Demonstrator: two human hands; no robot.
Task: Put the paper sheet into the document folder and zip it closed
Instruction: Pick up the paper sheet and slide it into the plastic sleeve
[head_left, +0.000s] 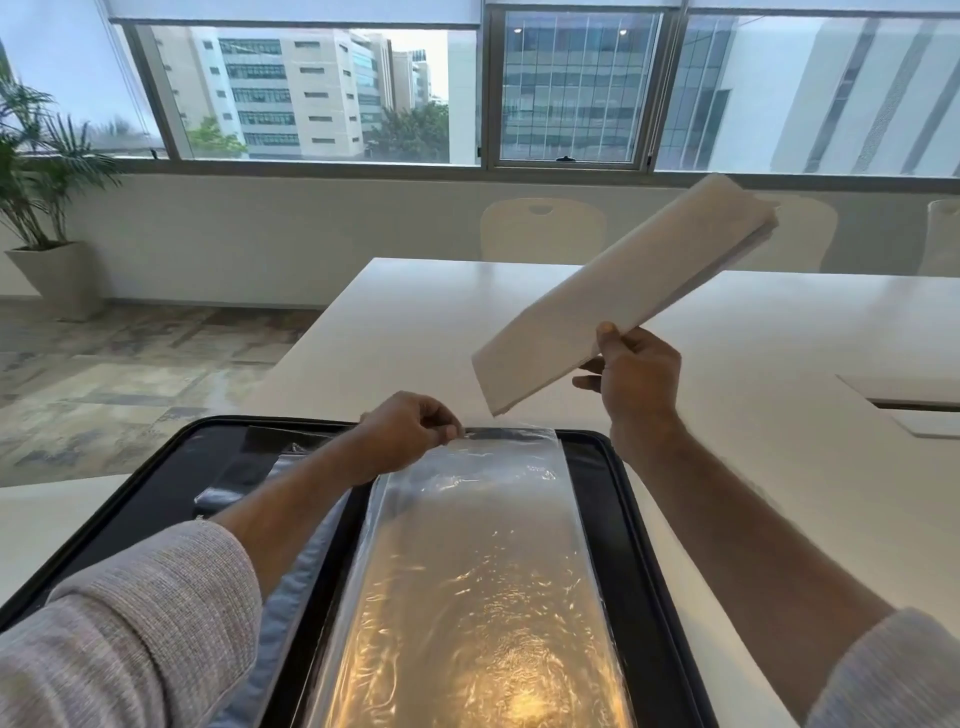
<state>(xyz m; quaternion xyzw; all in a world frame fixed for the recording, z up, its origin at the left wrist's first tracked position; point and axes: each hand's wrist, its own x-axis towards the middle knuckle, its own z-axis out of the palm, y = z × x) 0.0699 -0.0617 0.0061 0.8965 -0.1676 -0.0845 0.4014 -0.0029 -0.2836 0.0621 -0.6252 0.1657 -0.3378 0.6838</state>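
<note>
The white paper sheet (613, 301) is being held aloft in the right hand (636, 376), above the white worktop's (779, 467) near edge. A clear plastic sleeve (483, 545) of the open black zip folder (631, 545) is being pinched open by the left hand (410, 431); insertion seems next, needing the sheet's edge aligned with that mouth.

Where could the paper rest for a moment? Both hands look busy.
Bare white table lies right of the open black folder, up to the cable cutout, and beyond the folder's far edge. A smaller strip lies left. The folder is crowded: clear sleeve, left hand.
</note>
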